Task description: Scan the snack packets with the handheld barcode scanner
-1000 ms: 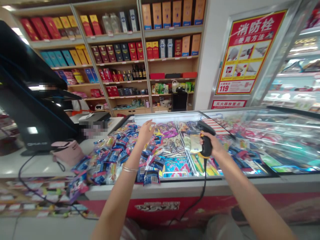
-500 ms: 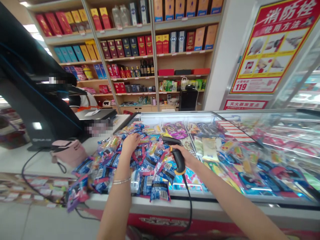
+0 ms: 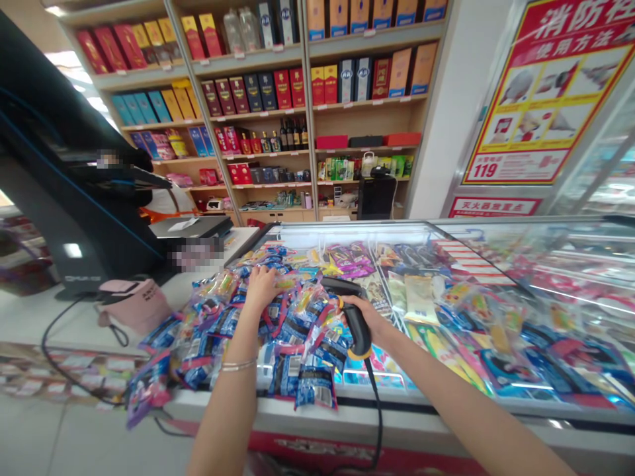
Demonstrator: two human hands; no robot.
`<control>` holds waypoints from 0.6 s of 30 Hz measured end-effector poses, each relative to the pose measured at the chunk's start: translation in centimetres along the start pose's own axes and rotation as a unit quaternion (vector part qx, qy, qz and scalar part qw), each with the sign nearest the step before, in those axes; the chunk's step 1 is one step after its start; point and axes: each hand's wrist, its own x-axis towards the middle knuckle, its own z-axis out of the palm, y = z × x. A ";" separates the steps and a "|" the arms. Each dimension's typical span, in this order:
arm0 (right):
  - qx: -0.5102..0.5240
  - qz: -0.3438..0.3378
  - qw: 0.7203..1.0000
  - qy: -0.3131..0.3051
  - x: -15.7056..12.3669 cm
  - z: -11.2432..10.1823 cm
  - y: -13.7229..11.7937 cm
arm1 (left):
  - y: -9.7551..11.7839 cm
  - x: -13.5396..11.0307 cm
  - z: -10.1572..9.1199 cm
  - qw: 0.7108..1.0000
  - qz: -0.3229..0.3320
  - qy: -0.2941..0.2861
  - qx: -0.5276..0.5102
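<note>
A heap of small snack packets (image 3: pixel 278 330), mostly blue with some yellow, lies on the glass lid of a chest freezer (image 3: pixel 446 403). My left hand (image 3: pixel 260 285) rests on the heap with its fingers curled round a yellow packet (image 3: pixel 288 283). My right hand (image 3: pixel 367 316) grips the handle of a black barcode scanner (image 3: pixel 350 307), whose head points left over the packets. The scanner's cable (image 3: pixel 377 423) drops over the freezer's front edge.
A black till screen (image 3: pixel 54 172) stands at the left on a white counter, with a pink cap (image 3: pixel 131 304) in front of it. Behind it a person is partly seen. Shelves of boxed goods (image 3: pixel 278 92) fill the back wall. A red fire notice (image 3: pixel 540 99) hangs at the right.
My left hand came back from the far side of the freezer lid onto the packet heap. My right hand carried the scanner leftward and nearer, beside the heap.
</note>
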 end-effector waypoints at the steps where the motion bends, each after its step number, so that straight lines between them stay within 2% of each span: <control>1: 0.000 -0.001 1.000 -0.002 0.0 0.0 0.0 | 0.1 0.0 -0.1 1.000 0.003 0.002 -0.023; 5: 0.001 -0.013 1.000 -0.012 0.0 -0.1 0.2 | 0.4 0.0 -0.4 0.984 -0.008 -0.026 -0.178; 7: 0.002 -0.022 1.000 -0.019 -0.1 -0.1 0.3 | 0.7 -0.1 -0.6 0.969 -0.032 -0.004 -0.244; 9: 0.004 -0.024 0.999 -0.024 -0.2 -0.1 0.3 | 1.0 -0.1 -0.9 0.946 -0.068 0.044 -0.313; 11: 0.008 -0.021 0.999 -0.026 -0.3 -0.1 0.2 | 1.4 0.0 -1.2 0.901 -0.112 0.090 -0.409; 13: 0.013 -0.023 0.999 -0.030 -0.4 -0.1 0.1 | 1.9 0.1 -1.4 0.840 -0.149 0.122 -0.508; 16: 0.007 -0.048 0.998 -0.038 -0.6 0.0 -0.1 | 2.6 0.3 -1.6 0.746 -0.192 0.152 -0.619; 18: -0.017 -0.066 0.997 -0.041 -0.8 0.2 -0.2 | 3.0 0.5 -1.7 0.695 -0.202 0.160 -0.672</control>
